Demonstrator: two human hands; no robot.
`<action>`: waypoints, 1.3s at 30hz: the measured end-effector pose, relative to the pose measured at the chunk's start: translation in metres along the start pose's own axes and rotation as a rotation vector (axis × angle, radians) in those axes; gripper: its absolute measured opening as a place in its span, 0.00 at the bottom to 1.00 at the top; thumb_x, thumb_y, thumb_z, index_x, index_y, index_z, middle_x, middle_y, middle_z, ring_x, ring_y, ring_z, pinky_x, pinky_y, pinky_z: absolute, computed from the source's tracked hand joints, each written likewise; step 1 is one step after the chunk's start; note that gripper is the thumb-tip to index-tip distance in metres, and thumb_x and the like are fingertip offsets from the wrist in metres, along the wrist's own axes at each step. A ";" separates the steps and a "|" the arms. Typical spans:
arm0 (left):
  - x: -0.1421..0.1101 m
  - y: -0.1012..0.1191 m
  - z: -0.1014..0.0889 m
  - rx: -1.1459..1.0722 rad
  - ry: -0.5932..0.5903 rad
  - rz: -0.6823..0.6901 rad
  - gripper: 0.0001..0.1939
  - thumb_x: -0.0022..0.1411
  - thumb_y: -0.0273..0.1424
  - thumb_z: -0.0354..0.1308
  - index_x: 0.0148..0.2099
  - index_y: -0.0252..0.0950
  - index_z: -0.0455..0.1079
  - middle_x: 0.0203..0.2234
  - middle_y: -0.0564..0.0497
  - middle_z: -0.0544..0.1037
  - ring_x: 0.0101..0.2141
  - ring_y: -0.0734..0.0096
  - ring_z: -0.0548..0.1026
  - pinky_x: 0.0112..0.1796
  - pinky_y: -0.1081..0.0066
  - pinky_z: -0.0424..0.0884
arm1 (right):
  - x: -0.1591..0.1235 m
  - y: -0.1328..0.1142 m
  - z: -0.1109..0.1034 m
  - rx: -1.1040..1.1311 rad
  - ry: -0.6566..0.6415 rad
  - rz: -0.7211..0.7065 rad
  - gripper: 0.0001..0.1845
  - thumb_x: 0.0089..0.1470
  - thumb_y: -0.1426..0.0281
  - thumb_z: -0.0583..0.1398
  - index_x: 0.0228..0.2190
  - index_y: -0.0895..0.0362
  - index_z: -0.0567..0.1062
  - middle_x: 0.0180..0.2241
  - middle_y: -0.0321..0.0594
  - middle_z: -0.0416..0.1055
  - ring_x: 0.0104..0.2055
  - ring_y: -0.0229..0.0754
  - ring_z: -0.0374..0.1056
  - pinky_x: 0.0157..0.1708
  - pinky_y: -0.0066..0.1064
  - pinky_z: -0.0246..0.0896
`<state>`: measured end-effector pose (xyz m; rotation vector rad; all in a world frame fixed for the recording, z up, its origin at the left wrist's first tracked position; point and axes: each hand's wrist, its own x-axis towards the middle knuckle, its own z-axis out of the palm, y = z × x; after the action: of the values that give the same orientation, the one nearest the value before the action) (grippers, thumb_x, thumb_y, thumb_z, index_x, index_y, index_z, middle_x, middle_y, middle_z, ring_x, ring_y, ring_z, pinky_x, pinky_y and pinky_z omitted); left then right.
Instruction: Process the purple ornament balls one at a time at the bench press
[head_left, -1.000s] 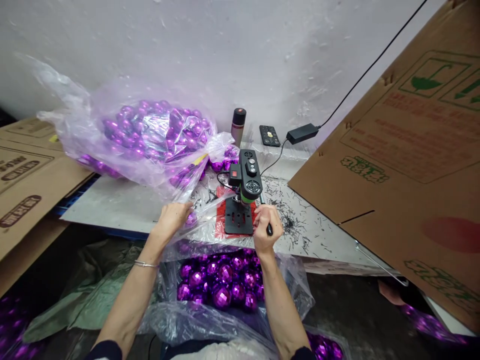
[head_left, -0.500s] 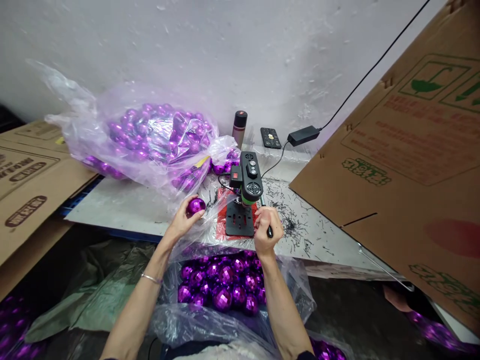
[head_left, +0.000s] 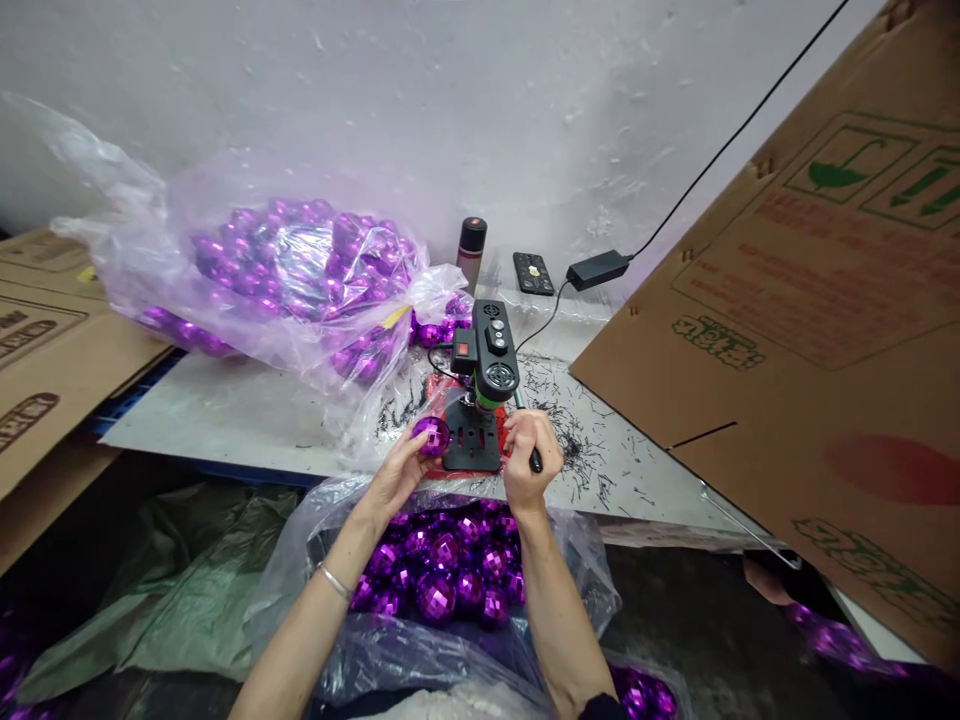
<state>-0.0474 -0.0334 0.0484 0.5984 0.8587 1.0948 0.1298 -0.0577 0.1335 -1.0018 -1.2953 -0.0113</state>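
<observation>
My left hand [head_left: 401, 470] pinches a faceted purple ball [head_left: 431, 436] and holds it just left of the black base plate of a small bench drill [head_left: 486, 370]. My right hand [head_left: 529, 460] is closed round the black knob of the drill's lever [head_left: 534, 460] on the machine's right side. Below both hands lies an open plastic bag [head_left: 442, 575] with several purple balls in it. A larger clear bag [head_left: 285, 270] full of purple balls lies on the table to the left.
A big cardboard sheet [head_left: 817, 300] leans in from the right. A dark bottle [head_left: 471, 250], a small black device [head_left: 532, 272] and a power adapter [head_left: 598, 269] with its cable sit by the wall. Dark shavings [head_left: 577, 440] litter the white tabletop. Flat cartons [head_left: 45, 350] lie at left.
My left hand took a purple ball from the edge of the big bag and carried it right, to the drill's base. My right hand stayed on the lever knob.
</observation>
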 end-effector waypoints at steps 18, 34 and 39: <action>0.041 -0.024 0.021 1.093 -0.029 0.603 0.31 0.60 0.48 0.70 0.59 0.38 0.74 0.48 0.40 0.82 0.52 0.45 0.80 0.56 0.49 0.73 | 0.000 -0.001 -0.006 -0.001 -0.050 -0.001 0.18 0.68 0.75 0.53 0.25 0.53 0.67 0.26 0.34 0.69 0.30 0.37 0.68 0.32 0.32 0.61; 0.053 -0.050 0.027 0.987 -0.047 0.660 0.33 0.61 0.46 0.70 0.64 0.38 0.71 0.57 0.38 0.79 0.59 0.44 0.75 0.62 0.46 0.66 | -0.003 0.001 -0.007 -0.010 -0.059 -0.020 0.18 0.68 0.76 0.52 0.25 0.53 0.67 0.26 0.34 0.69 0.31 0.38 0.69 0.32 0.32 0.62; 0.052 -0.052 0.027 0.980 -0.018 0.649 0.32 0.61 0.48 0.69 0.62 0.39 0.72 0.56 0.39 0.79 0.58 0.44 0.76 0.62 0.46 0.66 | -0.017 0.015 -0.006 -0.030 -0.063 -0.077 0.17 0.68 0.74 0.51 0.27 0.53 0.68 0.27 0.35 0.70 0.29 0.38 0.69 0.29 0.32 0.62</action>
<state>0.0122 -0.0038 0.0077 1.7913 1.2143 1.1858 0.1370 -0.0613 0.1115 -0.9840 -1.3940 -0.0590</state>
